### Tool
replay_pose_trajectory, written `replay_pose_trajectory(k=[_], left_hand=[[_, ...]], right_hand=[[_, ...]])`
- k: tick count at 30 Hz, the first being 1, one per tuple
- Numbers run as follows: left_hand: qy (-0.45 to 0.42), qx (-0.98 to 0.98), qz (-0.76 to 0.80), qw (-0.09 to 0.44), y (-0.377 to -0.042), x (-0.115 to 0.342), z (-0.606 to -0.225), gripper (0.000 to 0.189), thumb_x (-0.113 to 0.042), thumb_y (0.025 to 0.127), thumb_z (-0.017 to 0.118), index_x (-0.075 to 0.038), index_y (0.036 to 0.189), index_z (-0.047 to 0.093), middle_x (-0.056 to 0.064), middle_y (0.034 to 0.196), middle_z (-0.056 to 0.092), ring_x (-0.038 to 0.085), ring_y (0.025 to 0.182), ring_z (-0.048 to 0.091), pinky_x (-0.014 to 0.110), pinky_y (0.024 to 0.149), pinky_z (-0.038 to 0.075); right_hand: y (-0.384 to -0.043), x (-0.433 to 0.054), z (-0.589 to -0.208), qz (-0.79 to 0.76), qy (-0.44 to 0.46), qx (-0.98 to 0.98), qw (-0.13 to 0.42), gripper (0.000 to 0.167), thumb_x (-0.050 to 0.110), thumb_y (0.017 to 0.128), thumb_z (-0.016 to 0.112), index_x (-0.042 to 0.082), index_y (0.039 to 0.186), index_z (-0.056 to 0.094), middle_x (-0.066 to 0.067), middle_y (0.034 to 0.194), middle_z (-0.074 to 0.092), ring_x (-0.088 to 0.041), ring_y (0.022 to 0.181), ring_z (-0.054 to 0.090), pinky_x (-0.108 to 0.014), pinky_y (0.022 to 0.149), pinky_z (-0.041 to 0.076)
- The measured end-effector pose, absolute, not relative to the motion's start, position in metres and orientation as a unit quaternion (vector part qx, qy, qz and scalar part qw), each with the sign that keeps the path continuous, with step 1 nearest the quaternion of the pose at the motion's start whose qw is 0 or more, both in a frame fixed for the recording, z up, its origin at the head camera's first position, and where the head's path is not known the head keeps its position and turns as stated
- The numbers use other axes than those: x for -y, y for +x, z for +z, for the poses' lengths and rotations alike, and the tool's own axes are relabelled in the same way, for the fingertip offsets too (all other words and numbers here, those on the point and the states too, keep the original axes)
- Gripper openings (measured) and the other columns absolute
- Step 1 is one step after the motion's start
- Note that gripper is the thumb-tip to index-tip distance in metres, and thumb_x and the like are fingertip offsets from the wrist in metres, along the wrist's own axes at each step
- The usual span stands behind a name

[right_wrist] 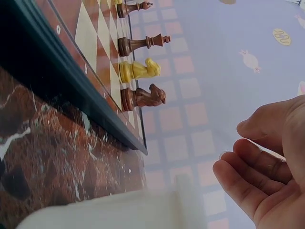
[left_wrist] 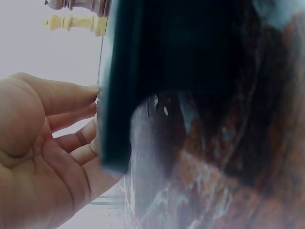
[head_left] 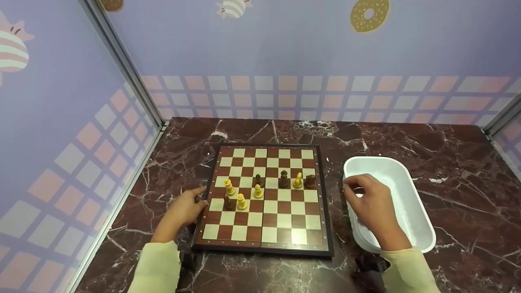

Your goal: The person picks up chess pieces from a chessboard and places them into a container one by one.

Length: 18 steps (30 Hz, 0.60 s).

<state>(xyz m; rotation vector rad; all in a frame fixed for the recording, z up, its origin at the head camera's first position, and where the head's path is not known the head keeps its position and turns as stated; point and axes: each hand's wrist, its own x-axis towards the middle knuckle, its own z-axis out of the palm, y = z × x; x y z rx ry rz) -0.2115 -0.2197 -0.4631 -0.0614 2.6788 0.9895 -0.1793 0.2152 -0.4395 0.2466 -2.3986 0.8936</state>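
A folding chessboard point(head_left: 278, 219) lies on the table with several yellow and dark brown chess pieces on it. My left hand point(head_left: 185, 207) is at the board's left edge, its fingertips right at the rim. Toward the left stand a yellow king point(head_left: 230, 188), another yellow piece point(head_left: 241, 202) and a dark piece point(head_left: 228, 203). A dark king point(right_wrist: 143, 44), a yellow knight point(right_wrist: 139, 70) and a dark knight point(right_wrist: 143, 97) line up toward the right side. Over the white tray point(head_left: 421, 215) hovers my right hand point(head_left: 371, 201), fingers loosely bent with nothing between them.
The marble-patterned table point(head_left: 268, 272) carries the board, with the tray to its right. Patterned panels point(head_left: 309, 53) rise behind the table, and another wall point(head_left: 61, 134) stands along the left.
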Motion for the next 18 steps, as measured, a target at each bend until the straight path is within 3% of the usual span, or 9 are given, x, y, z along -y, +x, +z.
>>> replay_pose_trajectory(k=[3,18], left_hand=[[-0.020,-0.929,0.342,0.141,-0.211,0.219,-0.463,0.053,-0.012,0.098,0.053,-0.007,0.149,0.038,0.005,0.075,0.055,0.012,0.046,0.047,0.029,0.046,0.044],[-0.016,-0.930,0.340,0.138,-0.213,0.218,-0.464,0.053,-0.012,0.099,0.052,-0.005,0.149,0.037,-0.002,0.062,0.046,0.009,0.043,0.039,0.025,0.043,0.036]], right_hand=[[-0.181,-0.212,-0.439,0.338,0.092,0.896,0.273,0.009,-0.001,0.080,0.073,0.006,0.086,0.072,-0.005,0.084,0.068,-0.020,0.076,0.069,-0.037,0.068,0.056],[-0.189,-0.196,-0.434,0.369,0.086,0.893,0.243,0.008,0.002,0.080,0.073,0.006,0.087,0.073,-0.005,0.084,0.068,-0.019,0.078,0.068,-0.041,0.072,0.056]])
